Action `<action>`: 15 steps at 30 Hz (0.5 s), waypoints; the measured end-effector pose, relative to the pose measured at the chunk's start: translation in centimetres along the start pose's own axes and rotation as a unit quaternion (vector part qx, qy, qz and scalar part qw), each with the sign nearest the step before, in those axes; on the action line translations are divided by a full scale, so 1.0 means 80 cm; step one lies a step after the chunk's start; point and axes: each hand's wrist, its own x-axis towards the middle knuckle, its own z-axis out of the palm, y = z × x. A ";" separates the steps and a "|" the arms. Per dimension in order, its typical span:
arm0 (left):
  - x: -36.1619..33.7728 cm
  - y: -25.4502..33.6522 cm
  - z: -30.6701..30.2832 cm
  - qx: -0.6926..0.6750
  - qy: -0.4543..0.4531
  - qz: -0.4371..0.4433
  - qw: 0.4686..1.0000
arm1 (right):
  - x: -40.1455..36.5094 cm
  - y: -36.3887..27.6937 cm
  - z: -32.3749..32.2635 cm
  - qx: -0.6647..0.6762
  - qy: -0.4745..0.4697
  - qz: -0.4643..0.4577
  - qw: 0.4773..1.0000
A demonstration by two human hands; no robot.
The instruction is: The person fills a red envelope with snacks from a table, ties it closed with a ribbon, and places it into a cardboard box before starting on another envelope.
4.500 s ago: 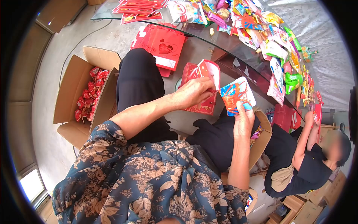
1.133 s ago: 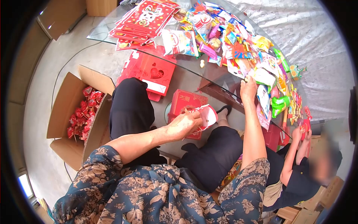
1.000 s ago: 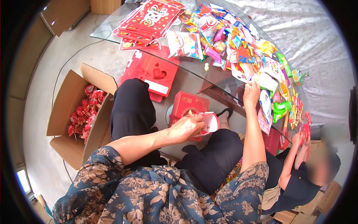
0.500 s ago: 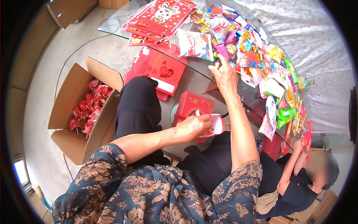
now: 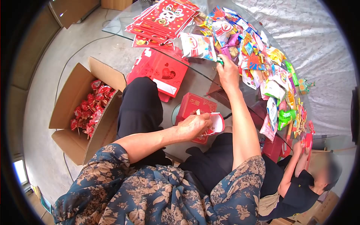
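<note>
Head view: the left hand has its grip closed around a small red box, whose white-lined mouth opens toward 3 o'clock, held over the lap near the picture's centre. The right hand stretches toward 12 o'clock onto the glass worktop, fingertips bent down into the near edge of a heap of snack packets; whether that grip has closed on a packet I cannot tell. A stack of red envelopes lies at 10 o'clock of the heap. On the floor at 9 o'clock stands an open cardboard carton of red-wrapped sweets. At 4 o'clock a co-worker's hand is raised beside the worktop.
</note>
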 end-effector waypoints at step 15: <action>-0.007 0.010 0.012 -0.040 0.025 0.031 0.998 | -0.186 -0.071 -0.129 0.129 -0.297 0.281 0.903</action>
